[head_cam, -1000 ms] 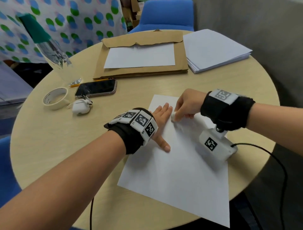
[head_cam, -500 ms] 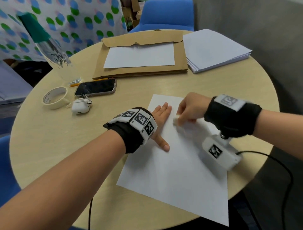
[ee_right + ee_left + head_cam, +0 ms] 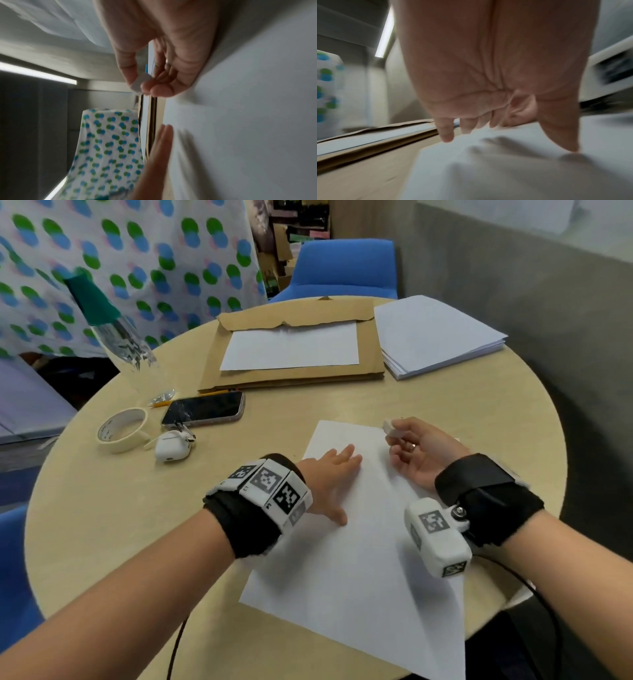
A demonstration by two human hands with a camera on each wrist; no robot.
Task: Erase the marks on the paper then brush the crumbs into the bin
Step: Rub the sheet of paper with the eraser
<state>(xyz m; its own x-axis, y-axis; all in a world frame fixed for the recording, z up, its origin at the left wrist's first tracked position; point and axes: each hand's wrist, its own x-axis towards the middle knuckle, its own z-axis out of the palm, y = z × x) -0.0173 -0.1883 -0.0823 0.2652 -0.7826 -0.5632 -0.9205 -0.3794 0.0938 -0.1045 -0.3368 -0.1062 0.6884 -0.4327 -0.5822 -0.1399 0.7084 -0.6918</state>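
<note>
A white sheet of paper (image 3: 356, 570) lies on the round table (image 3: 102, 525) in front of me. My left hand (image 3: 330, 477) rests flat on its upper left part, fingers straight and spread (image 3: 447, 135). My right hand (image 3: 416, 451) is turned palm up above the paper's far right corner. It pinches a small white eraser (image 3: 392, 429) between thumb and fingertips; the eraser (image 3: 139, 83) is off the sheet. I cannot make out marks or crumbs on the paper (image 3: 248, 121). No bin is in view.
Behind lie a brown envelope (image 3: 291, 320) with a sheet on it and a paper stack (image 3: 435, 337). To the left are a phone (image 3: 203, 409), a tape roll (image 3: 121, 429) and an earbud case (image 3: 171, 448). A blue chair (image 3: 342, 268) stands beyond the table.
My right hand lifted the eraser off the paper, turned palm up and drew back to the right. My left hand stayed flat on the sheet.
</note>
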